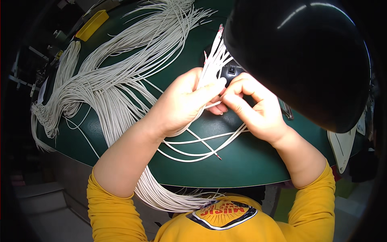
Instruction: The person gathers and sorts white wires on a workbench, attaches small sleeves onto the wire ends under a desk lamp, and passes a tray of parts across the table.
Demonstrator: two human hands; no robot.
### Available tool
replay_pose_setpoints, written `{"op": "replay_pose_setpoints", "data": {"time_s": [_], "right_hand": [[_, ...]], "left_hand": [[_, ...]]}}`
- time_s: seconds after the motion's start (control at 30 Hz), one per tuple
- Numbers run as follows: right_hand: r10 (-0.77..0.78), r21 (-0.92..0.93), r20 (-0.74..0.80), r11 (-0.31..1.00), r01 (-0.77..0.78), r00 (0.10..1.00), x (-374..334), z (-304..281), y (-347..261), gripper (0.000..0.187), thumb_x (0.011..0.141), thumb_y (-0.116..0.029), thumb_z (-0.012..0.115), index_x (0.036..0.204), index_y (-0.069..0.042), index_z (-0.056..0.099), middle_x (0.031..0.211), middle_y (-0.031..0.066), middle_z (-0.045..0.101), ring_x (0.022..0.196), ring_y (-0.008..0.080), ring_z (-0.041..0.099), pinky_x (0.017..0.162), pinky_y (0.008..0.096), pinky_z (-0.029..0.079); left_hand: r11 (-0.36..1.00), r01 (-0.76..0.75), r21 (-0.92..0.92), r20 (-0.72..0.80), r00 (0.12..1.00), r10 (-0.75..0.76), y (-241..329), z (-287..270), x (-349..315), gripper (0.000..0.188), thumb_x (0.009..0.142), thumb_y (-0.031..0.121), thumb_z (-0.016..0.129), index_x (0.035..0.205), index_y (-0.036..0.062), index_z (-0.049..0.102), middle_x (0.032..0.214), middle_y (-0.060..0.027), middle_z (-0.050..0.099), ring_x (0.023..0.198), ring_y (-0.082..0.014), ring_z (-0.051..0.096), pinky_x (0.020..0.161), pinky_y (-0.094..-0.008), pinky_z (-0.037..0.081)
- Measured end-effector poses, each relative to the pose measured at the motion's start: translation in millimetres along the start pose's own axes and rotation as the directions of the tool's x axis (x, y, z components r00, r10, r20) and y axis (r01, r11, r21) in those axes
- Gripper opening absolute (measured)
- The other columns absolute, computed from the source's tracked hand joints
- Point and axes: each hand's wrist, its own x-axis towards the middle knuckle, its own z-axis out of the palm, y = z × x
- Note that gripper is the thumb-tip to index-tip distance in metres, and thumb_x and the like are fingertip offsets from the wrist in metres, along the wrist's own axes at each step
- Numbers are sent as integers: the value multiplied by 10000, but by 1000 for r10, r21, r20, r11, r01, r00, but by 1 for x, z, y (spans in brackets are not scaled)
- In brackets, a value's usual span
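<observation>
My left hand (181, 101) is closed around a bundle of thin white wires (214, 60). Their upper ends fan out above the thumb, and a few show reddish tips. Close beside it, my right hand (258, 109) pinches the end of one white wire (213, 105) between thumb and forefinger; the very tip is hidden by the fingers. Several loose wires (189, 160) loop out below both hands, one ending in a reddish tip over the table. More of the strands run down past my left forearm to my lap.
A large heap of white wires (121, 68) covers the left of the green table (193, 175). A black dome-shaped hood (298, 60) overhangs the right, with a rocker switch (232, 69) on the dark base beneath it. At the back left stands a yellow bin (92, 25).
</observation>
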Motion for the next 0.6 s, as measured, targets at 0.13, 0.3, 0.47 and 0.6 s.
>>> {"op": "replay_pose_setpoints", "data": {"time_s": [0.13,0.3,0.47,0.6], "right_hand": [[68,174,-103,984,-50,992,1,5,2,64,803,-41,504,790,12,536,798,37,473,760,100,458,714,209,364],[-14,165,-45,986,21,999,2,-2,9,74,803,-31,494,815,19,547,830,52,487,788,103,467,722,217,373],[-21,222,-34,975,28,999,2,1,2,82,804,-30,488,837,21,544,846,56,495,786,106,476,733,215,375],[17,226,-97,974,6,995,0,1,7,87,806,-35,488,851,18,540,841,53,498,789,101,475,737,209,370]], "left_hand": [[968,-150,202,121,985,127,4,-8,2,200,765,106,592,850,-23,466,760,-82,546,685,-111,557,635,-223,473],[973,-183,138,164,974,159,6,-9,1,161,725,18,610,809,-24,479,761,-83,565,701,-119,577,655,-209,477],[938,-248,242,115,967,226,-1,-8,2,138,727,-1,600,800,-20,484,754,-81,568,701,-121,579,661,-220,482],[959,-205,195,77,978,193,-1,-8,5,119,753,18,573,826,-29,492,781,-73,565,740,-118,573,701,-221,472]]}}
